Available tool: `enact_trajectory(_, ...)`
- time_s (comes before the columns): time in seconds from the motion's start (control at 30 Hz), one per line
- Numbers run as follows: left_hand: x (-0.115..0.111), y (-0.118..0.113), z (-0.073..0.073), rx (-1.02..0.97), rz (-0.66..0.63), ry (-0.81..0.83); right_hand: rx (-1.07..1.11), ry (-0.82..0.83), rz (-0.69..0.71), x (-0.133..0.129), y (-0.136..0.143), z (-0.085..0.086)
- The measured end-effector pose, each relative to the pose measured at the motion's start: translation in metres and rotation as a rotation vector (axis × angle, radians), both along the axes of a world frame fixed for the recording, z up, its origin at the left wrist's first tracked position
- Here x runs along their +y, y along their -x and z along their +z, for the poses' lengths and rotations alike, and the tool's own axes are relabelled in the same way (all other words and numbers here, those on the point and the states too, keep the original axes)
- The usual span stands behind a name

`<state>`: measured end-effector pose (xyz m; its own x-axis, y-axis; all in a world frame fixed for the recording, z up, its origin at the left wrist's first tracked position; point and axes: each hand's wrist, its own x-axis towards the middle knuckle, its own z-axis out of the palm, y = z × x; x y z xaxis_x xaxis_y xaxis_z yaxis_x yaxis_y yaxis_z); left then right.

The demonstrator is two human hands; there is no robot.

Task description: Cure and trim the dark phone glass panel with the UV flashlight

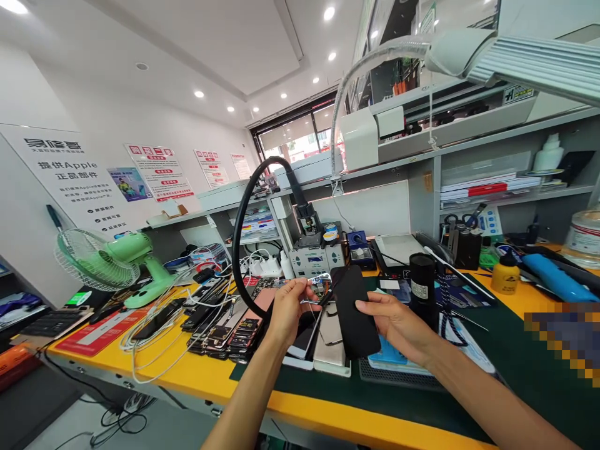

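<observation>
A flat black phone-shaped panel (356, 315) is held tilted over the bench by my right hand (398, 322), its thumb and fingers on the right edge. My left hand (290, 306) is closed in a pinch at the panel's upper left, by a small shiny piece (321, 279); whether the fingers grip that piece is too small to tell. Beneath and between the hands lie a pale gold phone shell (329, 344) and a white-edged phone (304, 337). Stacks of opened phone parts (244, 334) sit left of my left hand.
A black hose (239, 237) arches beside my left arm. Left stand a green fan (135, 256) and white cables (140, 350). A black cylinder (422, 281), blue tray (391, 356) and yellow bottle (505, 275) are on the right. A lamp arm (375, 56) hangs above.
</observation>
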<state>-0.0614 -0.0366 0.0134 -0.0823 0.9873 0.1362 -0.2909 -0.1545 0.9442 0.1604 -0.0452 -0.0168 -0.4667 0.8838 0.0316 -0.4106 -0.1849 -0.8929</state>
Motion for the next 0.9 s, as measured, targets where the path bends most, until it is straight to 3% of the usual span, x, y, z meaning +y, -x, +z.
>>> enact_trajectory(0.3,0.009,0.004,-0.004,-0.302,-0.121,-0.001,0.132,0.089,0.028,0.000,-0.006,0.005)
enact_trajectory(0.5,0.004,0.004,0.003,-0.433,-0.298,0.029,0.058,0.045,0.030,-0.005,-0.003,0.007)
enact_trajectory(0.9,0.013,-0.036,-0.002,-0.373,-0.387,0.124,-0.214,0.048,0.124,-0.008,0.009,0.005)
